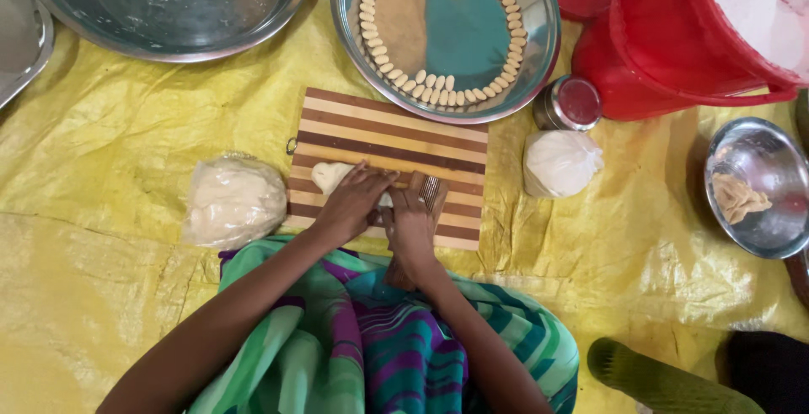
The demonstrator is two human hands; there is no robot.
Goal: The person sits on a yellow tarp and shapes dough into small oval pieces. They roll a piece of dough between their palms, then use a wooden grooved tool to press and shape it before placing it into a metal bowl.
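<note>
Both hands, left hand [350, 203] and right hand [411, 224], press flat and open on the dough [330, 175] on the board [396, 140], holding nothing, and should roll gently and evenly.

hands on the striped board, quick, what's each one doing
Left hand: flat, palm down on the dough, gripping nothing.
Right hand: pressed on the board beside a comb; cannot tell if it grips anything.
</note>
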